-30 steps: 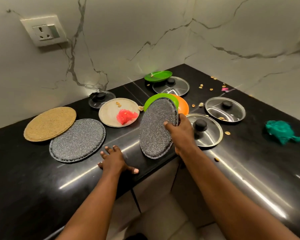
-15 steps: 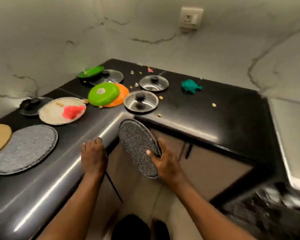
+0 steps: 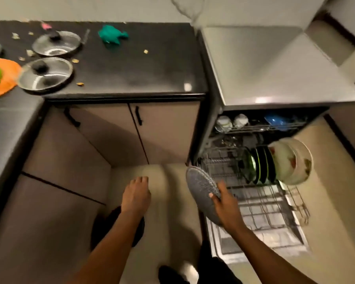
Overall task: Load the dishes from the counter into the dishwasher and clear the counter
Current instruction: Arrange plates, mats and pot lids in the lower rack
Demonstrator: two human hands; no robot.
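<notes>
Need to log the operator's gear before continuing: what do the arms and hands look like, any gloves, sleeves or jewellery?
Both forearms are bare to the frame edge: no sleeves visible. The left hand and right hand wear no gloves; no rings, watch or bands show, though motion blur hides fine detail.

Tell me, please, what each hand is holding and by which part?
The right hand grips the grey speckled plate by its near rim, thumb on the face. The left hand holds nothing.

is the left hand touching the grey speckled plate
Apart. The head view shows the left hand hanging free over the floor, a clear gap from the grey speckled plate gripped by the right hand.
</notes>
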